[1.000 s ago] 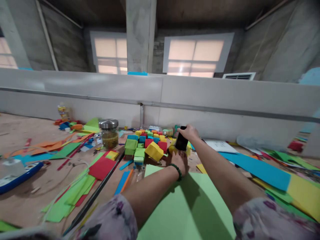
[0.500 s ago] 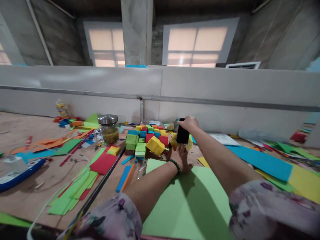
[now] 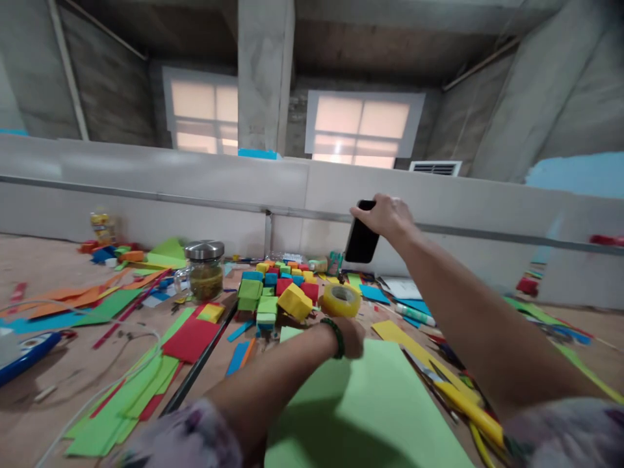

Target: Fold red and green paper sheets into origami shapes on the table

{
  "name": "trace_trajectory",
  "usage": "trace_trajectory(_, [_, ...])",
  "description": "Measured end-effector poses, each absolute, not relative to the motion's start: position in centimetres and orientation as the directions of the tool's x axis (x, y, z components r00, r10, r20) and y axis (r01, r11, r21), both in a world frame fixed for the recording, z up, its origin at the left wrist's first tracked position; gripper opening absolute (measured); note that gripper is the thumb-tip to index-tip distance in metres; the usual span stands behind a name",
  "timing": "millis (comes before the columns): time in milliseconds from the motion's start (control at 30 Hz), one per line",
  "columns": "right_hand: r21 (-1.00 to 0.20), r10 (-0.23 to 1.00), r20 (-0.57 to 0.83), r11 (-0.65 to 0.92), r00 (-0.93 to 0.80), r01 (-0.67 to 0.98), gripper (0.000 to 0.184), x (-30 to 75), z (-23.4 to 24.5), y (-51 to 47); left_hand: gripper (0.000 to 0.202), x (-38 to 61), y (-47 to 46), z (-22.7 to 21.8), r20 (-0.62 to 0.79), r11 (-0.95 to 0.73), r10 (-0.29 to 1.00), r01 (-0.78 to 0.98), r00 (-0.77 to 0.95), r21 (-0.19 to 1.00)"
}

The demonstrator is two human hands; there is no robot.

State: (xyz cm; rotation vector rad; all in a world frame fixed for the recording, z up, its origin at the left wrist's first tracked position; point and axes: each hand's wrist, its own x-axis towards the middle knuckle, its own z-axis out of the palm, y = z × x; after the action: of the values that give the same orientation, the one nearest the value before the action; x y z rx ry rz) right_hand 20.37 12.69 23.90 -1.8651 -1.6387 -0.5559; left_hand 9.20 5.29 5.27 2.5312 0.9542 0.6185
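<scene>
My right hand [image 3: 390, 220] is raised above the table, closed round a black phone [image 3: 361, 240] held upright. My left hand [image 3: 351, 337], with a dark bead bracelet at the wrist, rests low on the far edge of a large light-green sheet [image 3: 361, 403]; its fingers are hidden behind the wrist. Just beyond it lies a yellow tape roll [image 3: 340, 300]. A pile of coloured foam blocks [image 3: 277, 292] stands left of the roll.
A glass jar with a metal lid [image 3: 204, 270] stands left of the blocks. Coloured paper scraps [image 3: 131, 383] cover the wooden table. A glue stick [image 3: 414, 315] and yellow strips lie to the right. A grey partition wall [image 3: 195, 195] runs along the back.
My right hand has lifted the phone up off the tape roll area, uncovering the roll. My left hand has drawn back slightly toward me. The view has tilted.
</scene>
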Motion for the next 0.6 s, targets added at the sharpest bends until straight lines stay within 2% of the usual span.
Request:
trace_trajectory(67, [-0.146,0.707,0.693,-0.055,0.141,0.988,0.064,20.6,24.7,9.4,0.029,7.7,2.6,8.0,0.361,-0.728,0.659,0.44,0.66,0.525])
trace_trajectory(200, [-0.119,0.697,0.714,0.022,0.07,0.993,0.063,19.1,24.7,2.5,0.064,4.7,0.6,11.9,0.574,-0.677,0.734,0.327,0.363,0.659])
trace_trajectory(233, [-0.125,0.709,0.703,0.045,0.057,0.991,0.062,18.4,24.3,1.1,0.063,4.4,0.7,12.1,0.597,-0.642,0.747,0.086,0.291,0.762])
trace_trajectory(267, [-0.132,0.727,0.685,0.073,0.038,0.989,0.06,17.8,23.7,0.0,0.067,4.3,0.7,11.7,0.567,-0.549,0.747,-0.16,0.347,0.82])
trace_trajectory(300, [-0.141,0.744,0.668,0.105,0.016,0.984,0.06,17.3,22.9,-0.9,0.074,4.3,0.8,11.0,0.511,-0.389,0.72,-0.336,0.47,0.858])
trace_trajectory(333, [-0.148,0.762,0.648,0.137,-0.008,0.979,0.059,16.9,22.1,-1.4,0.081,4.5,0.7,10.1,0.451,-0.201,0.669,-0.441,0.59,0.875])
trace_trajectory(367, [-0.155,0.776,0.63,0.161,-0.028,0.975,0.06,16.7,21.1,-1.6,0.086,4.7,0.6,9.0,0.408,-0.057,0.626,-0.482,0.665,0.874])
trace_trajectory(433, [-0.178,0.805,0.592,0.18,-0.041,0.967,0.062,16.7,19.1,-1.4,0.087,5.0,0.2,6.7,0.327,0.103,0.632,-0.494,0.703,0.863])
trace_trajectory(500, [-0.225,0.832,0.551,0.224,-0.066,0.948,0.063,17.2,17.3,-0.7,0.089,4.8,0.1,4.8,0.247,0.153,0.684,-0.466,0.687,0.871])
trace_trajectory(600, [-0.366,0.831,0.538,0.383,-0.143,0.848,0.057,18.3,14.7,-0.3,0.093,4.0,0.4,3.0,0.178,0.14,0.727,-0.397,0.664,0.907])
